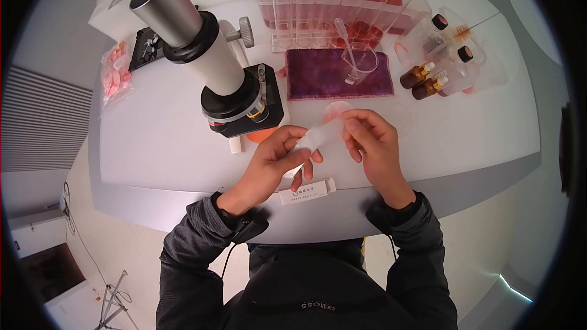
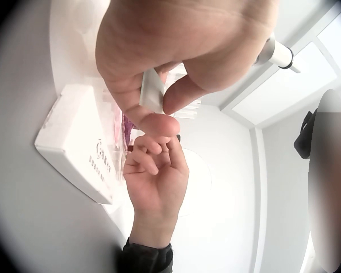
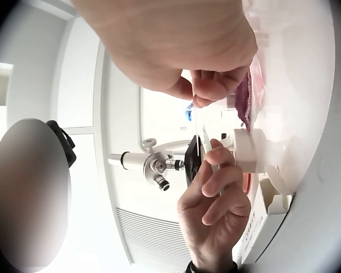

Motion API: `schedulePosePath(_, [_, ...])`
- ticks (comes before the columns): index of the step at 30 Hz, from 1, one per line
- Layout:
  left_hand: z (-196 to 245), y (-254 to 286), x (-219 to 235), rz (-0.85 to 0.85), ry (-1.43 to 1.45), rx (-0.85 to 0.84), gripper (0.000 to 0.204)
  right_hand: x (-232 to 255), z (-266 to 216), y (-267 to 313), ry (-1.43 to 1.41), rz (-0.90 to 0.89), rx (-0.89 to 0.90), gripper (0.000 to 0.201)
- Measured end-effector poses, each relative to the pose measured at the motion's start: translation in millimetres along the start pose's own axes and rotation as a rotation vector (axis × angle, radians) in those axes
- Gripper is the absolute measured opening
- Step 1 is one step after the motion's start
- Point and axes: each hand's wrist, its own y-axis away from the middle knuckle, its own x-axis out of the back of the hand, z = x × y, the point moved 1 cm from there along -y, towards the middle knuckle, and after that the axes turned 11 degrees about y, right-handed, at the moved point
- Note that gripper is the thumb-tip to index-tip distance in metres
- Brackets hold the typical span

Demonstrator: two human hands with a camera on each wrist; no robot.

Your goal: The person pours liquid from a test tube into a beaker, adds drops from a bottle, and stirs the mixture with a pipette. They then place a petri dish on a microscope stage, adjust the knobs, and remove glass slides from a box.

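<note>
My left hand (image 1: pixel 269 162) holds a flat, pale, glass-like slide (image 2: pixel 152 91) between thumb and fingers, over the table's front edge. White material (image 1: pixel 312 139) shows at the same grip in the head view. With thumb and index finger, my right hand (image 1: pixel 376 146) pinches a thin translucent white sheet (image 1: pixel 331 132). In the right wrist view that sheet (image 3: pixel 196 128) is seen edge-on, reaching from the right fingertips toward the left hand's fingers. Just below the hands lies a small white printed box (image 1: pixel 306 192), its end flap (image 3: pixel 278 203) open.
A microscope (image 1: pixel 223 67) stands at the left. Behind the hands are a purple cloth (image 1: pixel 306 79) with a beaker (image 1: pixel 361 67), test tubes (image 1: pixel 282 9) and a red-filled tub (image 1: pixel 260 6). Brown dropper bottles (image 1: pixel 416 76) stand at the right, a pink dish (image 1: pixel 335 110) close behind the right hand.
</note>
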Motion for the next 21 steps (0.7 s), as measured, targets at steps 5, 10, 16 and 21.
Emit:
schedulePosePath(5, [0.7,0.9,-1.0,0.033,0.006,-0.004,0.031,-4.2,-1.4,2.5,-0.010,0.077,0.135,0.025])
schedulePosePath(10, [1.0,0.5,-0.9,0.032,-0.004,-0.002,0.032,-6.2,-8.6,9.2,0.039,0.069,0.285,0.034])
schedulePosePath(16, [0.8,0.3,-1.7,0.036,-0.013,0.006,0.033,-4.2,-6.9,13.1,0.080,0.026,0.423,0.036])
schedulePosePath(21, [1.1,-0.2,-1.2,0.027,-0.016,0.008,0.034,-6.1,-7.4,13.3,0.101,0.028,0.467,0.037])
